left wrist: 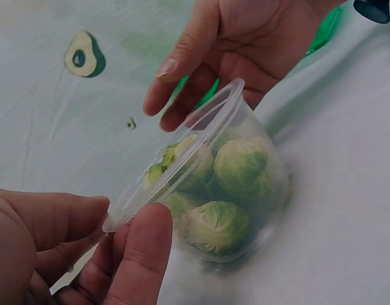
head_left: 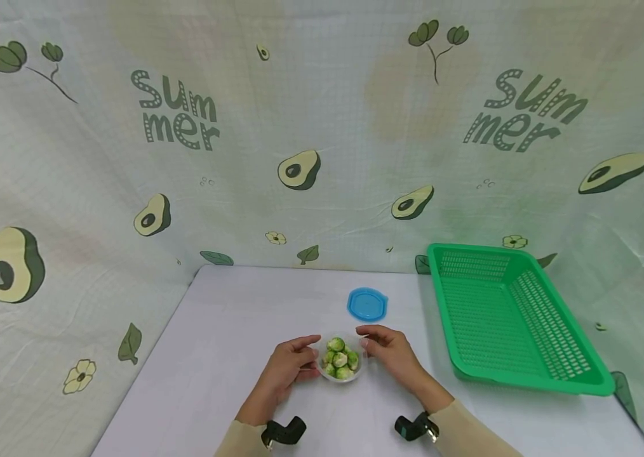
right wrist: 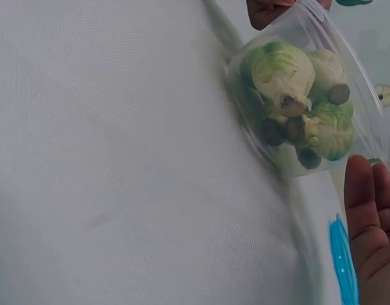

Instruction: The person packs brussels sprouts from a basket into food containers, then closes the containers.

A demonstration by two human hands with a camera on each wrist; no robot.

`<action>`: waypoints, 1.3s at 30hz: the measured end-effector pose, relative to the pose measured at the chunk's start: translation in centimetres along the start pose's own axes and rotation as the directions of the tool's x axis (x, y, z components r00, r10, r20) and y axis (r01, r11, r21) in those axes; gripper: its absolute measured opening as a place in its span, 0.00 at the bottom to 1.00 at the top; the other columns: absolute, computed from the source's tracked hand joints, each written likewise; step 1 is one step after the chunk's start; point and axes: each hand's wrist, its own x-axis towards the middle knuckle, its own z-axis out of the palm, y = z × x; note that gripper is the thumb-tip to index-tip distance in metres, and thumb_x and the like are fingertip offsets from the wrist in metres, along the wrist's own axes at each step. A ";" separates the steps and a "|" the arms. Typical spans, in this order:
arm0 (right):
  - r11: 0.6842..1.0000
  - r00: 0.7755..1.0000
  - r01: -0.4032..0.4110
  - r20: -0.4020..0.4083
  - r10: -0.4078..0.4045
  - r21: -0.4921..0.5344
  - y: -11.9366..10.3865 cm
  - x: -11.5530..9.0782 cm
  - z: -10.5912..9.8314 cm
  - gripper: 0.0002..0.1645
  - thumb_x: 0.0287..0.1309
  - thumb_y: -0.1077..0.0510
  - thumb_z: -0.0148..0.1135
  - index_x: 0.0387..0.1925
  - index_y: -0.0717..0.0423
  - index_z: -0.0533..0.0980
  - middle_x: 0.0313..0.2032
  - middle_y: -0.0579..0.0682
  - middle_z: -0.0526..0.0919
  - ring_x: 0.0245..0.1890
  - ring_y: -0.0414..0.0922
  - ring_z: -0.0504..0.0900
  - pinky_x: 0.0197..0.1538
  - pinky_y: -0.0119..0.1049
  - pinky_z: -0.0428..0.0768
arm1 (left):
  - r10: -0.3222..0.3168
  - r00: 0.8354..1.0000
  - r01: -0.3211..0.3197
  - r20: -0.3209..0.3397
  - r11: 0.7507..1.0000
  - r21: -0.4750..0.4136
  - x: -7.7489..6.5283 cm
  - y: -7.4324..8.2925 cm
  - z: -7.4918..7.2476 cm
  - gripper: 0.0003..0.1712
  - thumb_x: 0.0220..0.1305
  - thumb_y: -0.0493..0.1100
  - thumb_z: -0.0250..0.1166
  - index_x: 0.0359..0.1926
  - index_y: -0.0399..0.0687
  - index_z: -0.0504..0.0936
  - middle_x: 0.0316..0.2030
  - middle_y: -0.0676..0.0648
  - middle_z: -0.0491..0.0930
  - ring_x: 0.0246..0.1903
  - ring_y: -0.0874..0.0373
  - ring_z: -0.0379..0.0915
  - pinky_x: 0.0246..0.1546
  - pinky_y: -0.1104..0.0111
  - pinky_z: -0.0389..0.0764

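Observation:
A clear round plastic tub [left wrist: 281,190] of Brussels sprouts [head_left: 340,359] stands on the white table between the two hands. In the left wrist view, my left hand [head_left: 288,368] pinches the tub's rim between thumb and finger. Across from it, my right hand [head_left: 393,355] is at the opposite side of the rim, its fingers loosely extended. The right wrist view shows those fingers [right wrist: 360,197] right at the tub's edge. Just beyond the tub lies a blue lid [head_left: 367,304], flat on the table.
A large green plastic basket [head_left: 493,311] with perforated sides stands at the right of the table [head_left: 213,330]. Behind the table hangs a pale cloth [head_left: 345,127] printed with avocados and lettering. Each wrist wears a black camera strap.

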 end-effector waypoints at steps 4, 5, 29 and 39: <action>0.998 0.999 -0.041 -0.005 0.041 0.043 -0.2 0.0 -0.3 0.25 0.75 0.57 0.64 0.65 0.68 0.77 0.63 0.69 0.80 0.50 0.38 0.84 0.50 0.35 0.89 | 0.000 1.000 0.000 0.022 1.000 0.005 0.3 0.1 0.0 0.29 0.74 0.37 0.65 0.73 0.36 0.74 0.38 0.44 0.81 0.31 0.59 0.80 0.38 0.65 0.91; 0.998 0.999 -0.049 -0.007 0.049 0.047 -0.2 0.0 -0.3 0.25 0.75 0.57 0.63 0.66 0.69 0.77 0.63 0.68 0.80 0.51 0.40 0.85 0.50 0.36 0.89 | -0.003 1.000 0.003 0.027 1.000 0.007 0.3 0.2 0.0 0.29 0.75 0.37 0.64 0.73 0.36 0.74 0.38 0.43 0.81 0.32 0.59 0.80 0.38 0.65 0.91; 0.933 0.805 -0.159 -0.504 0.312 0.324 -0.2 5.0 -2.9 0.33 0.81 0.49 0.52 0.79 0.58 0.64 0.68 0.64 0.74 0.64 0.58 0.77 0.50 0.34 0.89 | -0.050 0.998 0.048 0.039 0.997 0.058 7.7 5.9 -1.2 0.29 0.82 0.53 0.57 0.75 0.44 0.73 0.68 0.34 0.74 0.64 0.43 0.77 0.60 0.58 0.86; 0.883 0.775 -0.209 -0.479 0.412 0.420 0.5 6.4 -3.2 0.34 0.82 0.48 0.47 0.80 0.59 0.61 0.71 0.63 0.68 0.66 0.57 0.70 0.66 0.48 0.82 | -0.089 0.995 0.086 0.043 0.995 0.058 11.0 5.9 0.0 0.27 0.82 0.51 0.57 0.73 0.42 0.76 0.64 0.36 0.77 0.59 0.46 0.80 0.63 0.56 0.84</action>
